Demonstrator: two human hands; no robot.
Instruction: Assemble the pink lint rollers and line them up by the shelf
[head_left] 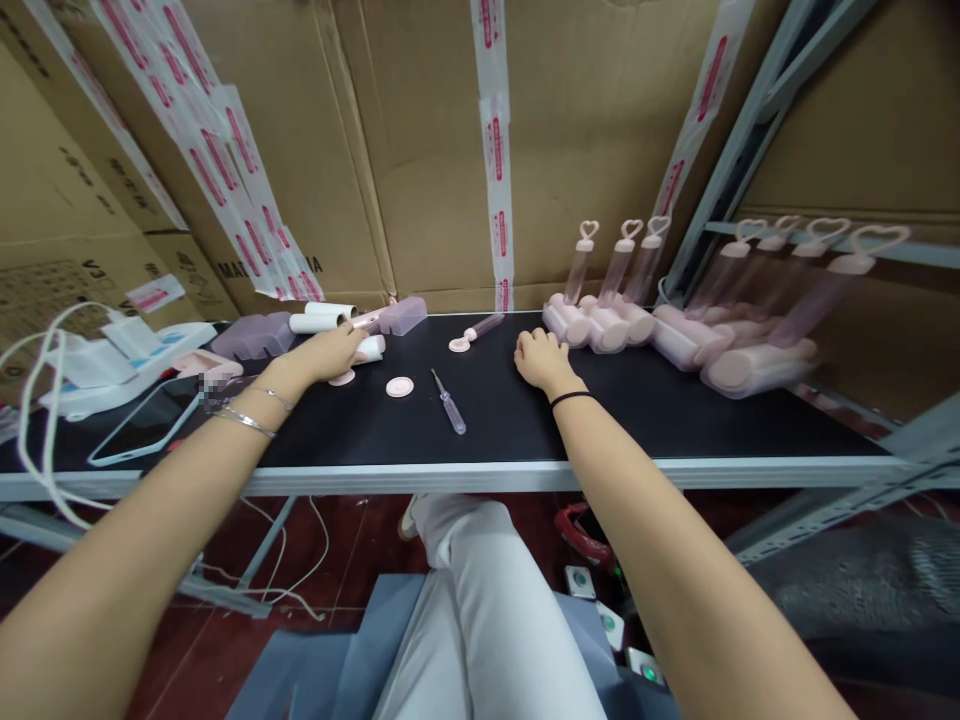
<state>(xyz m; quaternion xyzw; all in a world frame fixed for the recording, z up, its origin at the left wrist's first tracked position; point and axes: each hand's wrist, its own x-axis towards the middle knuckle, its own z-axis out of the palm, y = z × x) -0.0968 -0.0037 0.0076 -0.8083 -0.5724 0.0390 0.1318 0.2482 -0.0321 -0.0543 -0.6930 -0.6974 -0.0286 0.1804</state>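
My left hand [341,352] closes over a short white tube [370,349] at the left of the black worktop. A pale pink disc [342,378] lies just under that hand, and a second disc [400,387] sits to its right. Curled down on the worktop, my right hand [540,358] hides whatever its fingers may hold. Between the hands are a screwdriver [450,402] with a clear handle and a pink piece with a clear stem [476,332]. Beside my right hand stand several pink cylinders [568,322] with clear tubes and heart-shaped loops.
More blurred pink cylinders [757,365] stand at the right. White tubes [322,315] and translucent purple blocks [253,335] lie at the back left. A phone [150,420], a power strip [127,370] and white cables occupy the left end. Cardboard [427,150] walls the back.
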